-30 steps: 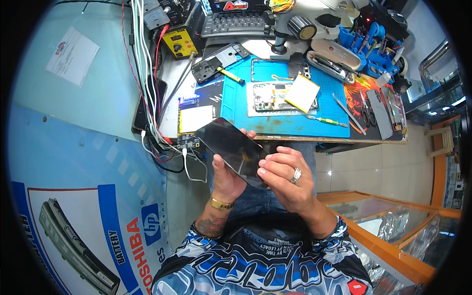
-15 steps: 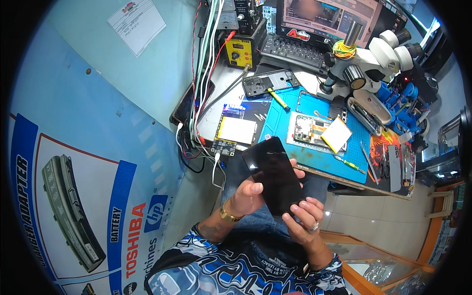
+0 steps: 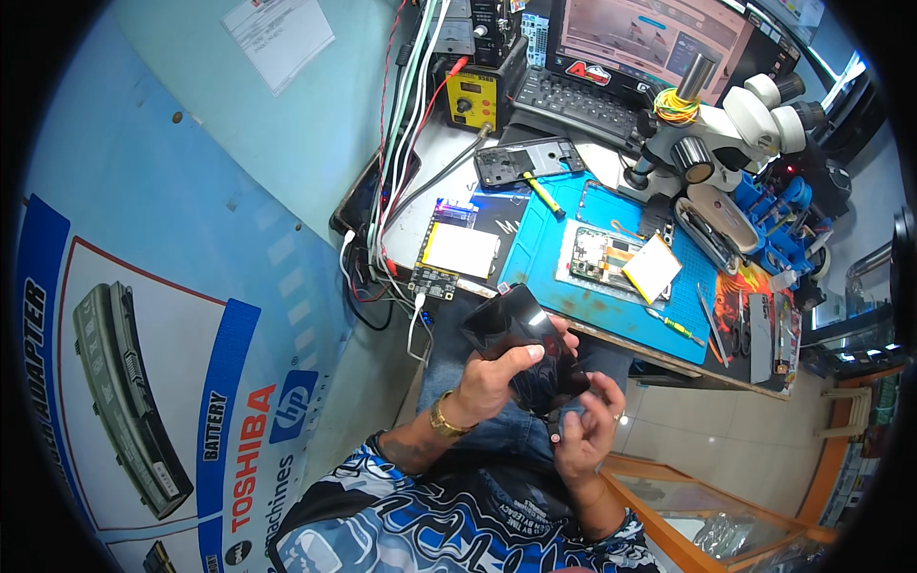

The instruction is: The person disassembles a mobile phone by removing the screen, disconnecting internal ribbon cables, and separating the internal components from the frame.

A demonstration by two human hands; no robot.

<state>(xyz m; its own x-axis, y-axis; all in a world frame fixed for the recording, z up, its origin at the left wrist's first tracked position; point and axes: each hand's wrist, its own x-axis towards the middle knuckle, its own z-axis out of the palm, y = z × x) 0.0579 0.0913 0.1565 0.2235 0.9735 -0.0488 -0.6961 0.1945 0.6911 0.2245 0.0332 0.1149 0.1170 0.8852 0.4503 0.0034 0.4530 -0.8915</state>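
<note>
A black phone-shaped piece (image 3: 521, 334) with a glossy face is tilted above my lap. My left hand (image 3: 487, 382) is closed around it, thumb across the glossy face and fingers behind the far edge. At its lower right corner is my right hand (image 3: 587, 430), with thumb and fingers apart. Whether those fingertips touch the corner is hard to tell. A small dark part hangs near the lower end, too blurred to name. On the blue mat (image 3: 540, 258) lies an opened device with an exposed circuit board (image 3: 594, 250), a white battery (image 3: 653, 270) leaning on it.
A black phone frame (image 3: 530, 162) and a yellow-black tool (image 3: 544, 196) lie at the mat's far left. The microscope (image 3: 693, 158) stands behind. Tweezers (image 3: 713, 325) and a screwdriver (image 3: 676, 326) lie right. Cables (image 3: 387, 181) hang beside a wired circuit board (image 3: 435, 281) at left.
The black piece has tilted and dropped slightly toward the left. My left thumb has slid further over its face. My right hand's fingers have drawn back and spread by the lower corner.
</note>
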